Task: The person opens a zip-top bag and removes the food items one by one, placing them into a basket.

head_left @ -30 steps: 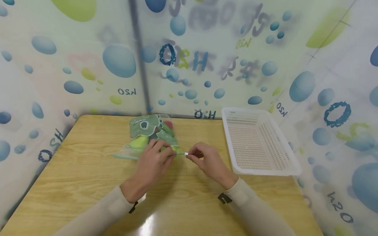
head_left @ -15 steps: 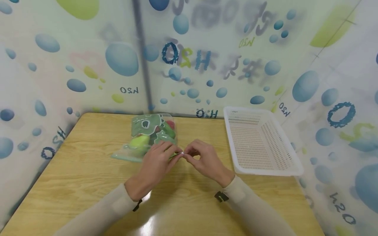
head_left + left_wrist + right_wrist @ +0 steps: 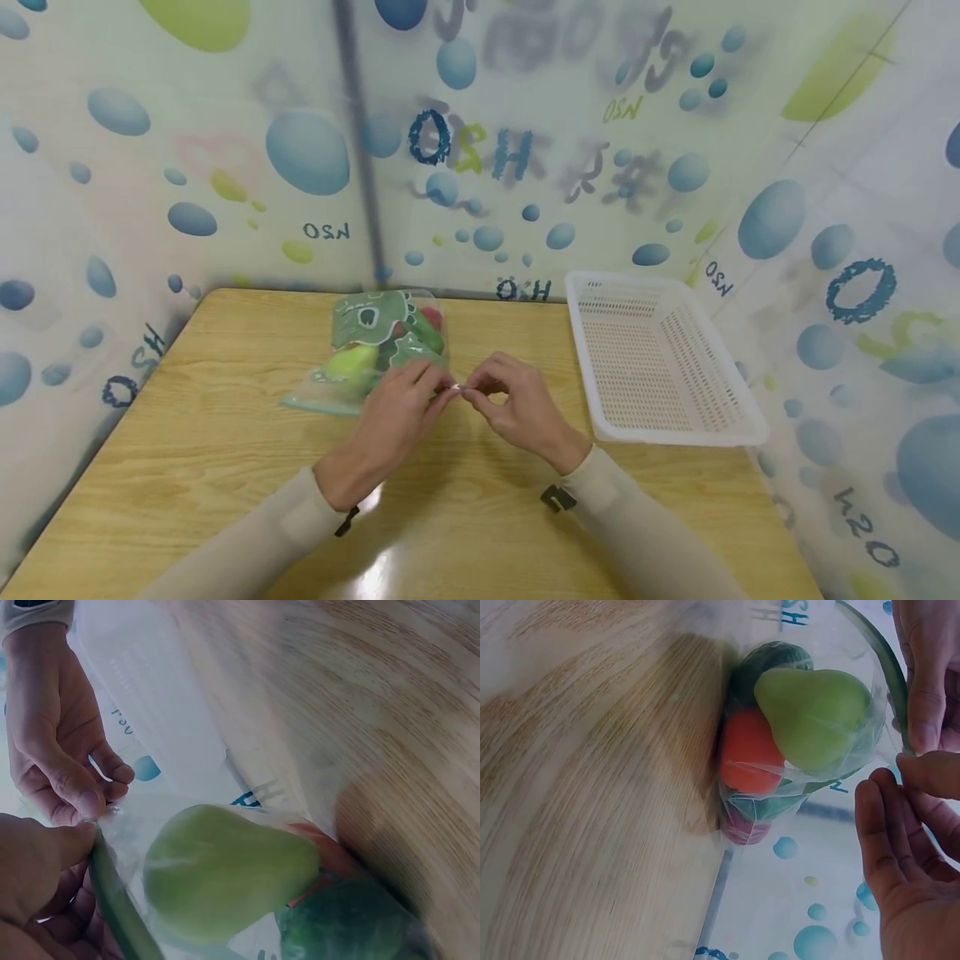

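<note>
A clear zip bag [image 3: 371, 321] with green printing lies towards the back of the wooden table, its mouth facing the person. Inside show a light green pear [image 3: 225, 870], an orange-red piece [image 3: 750, 750] and dark green pieces [image 3: 345, 922]. My left hand [image 3: 397, 412] pinches the bag's green zip strip [image 3: 112, 892] between thumb and fingers. Right beside it, my right hand [image 3: 525, 408] pinches the small white zip slider [image 3: 457, 387] at the strip's right end; fingertips partly hide it. The two hands' fingertips nearly meet.
A white perforated plastic basket [image 3: 581, 367] stands to the right of the hands, near the table's right edge. A pale curtain [image 3: 480, 200] printed with bubbles borders the wooden table [image 3: 187, 433] at the back and sides.
My right hand has moved slightly left with the white slider, closing the gap to my left hand. The left hand has shifted slightly right, still on the zip strip.
</note>
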Available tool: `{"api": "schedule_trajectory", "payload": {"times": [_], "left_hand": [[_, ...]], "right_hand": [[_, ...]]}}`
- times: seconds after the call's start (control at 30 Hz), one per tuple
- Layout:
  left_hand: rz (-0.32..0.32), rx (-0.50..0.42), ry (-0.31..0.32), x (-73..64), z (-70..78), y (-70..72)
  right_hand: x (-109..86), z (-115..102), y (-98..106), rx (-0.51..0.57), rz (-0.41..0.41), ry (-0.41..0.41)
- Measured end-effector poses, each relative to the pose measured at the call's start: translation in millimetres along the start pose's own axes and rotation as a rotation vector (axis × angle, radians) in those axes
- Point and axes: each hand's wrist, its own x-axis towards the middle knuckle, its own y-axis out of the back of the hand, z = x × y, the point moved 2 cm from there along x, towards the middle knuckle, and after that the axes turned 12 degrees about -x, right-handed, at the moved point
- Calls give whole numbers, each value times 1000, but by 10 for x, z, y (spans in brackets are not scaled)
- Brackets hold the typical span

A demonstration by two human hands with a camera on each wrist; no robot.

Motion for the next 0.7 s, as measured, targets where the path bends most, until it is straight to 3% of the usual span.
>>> {"api": "schedule_trajectory", "payload": {"times": [0.13,0.5,0.7], "left_hand": [[46,2,-32,-56,-88,24],[52,45,-6,-155,-171,244],[49,54,33,-214,-224,343]], "right_hand": [[-12,27,30,-7,25,-34],[-38,99,79,-18,59,-64],[-48,120,134,-114,71,-91]]}}
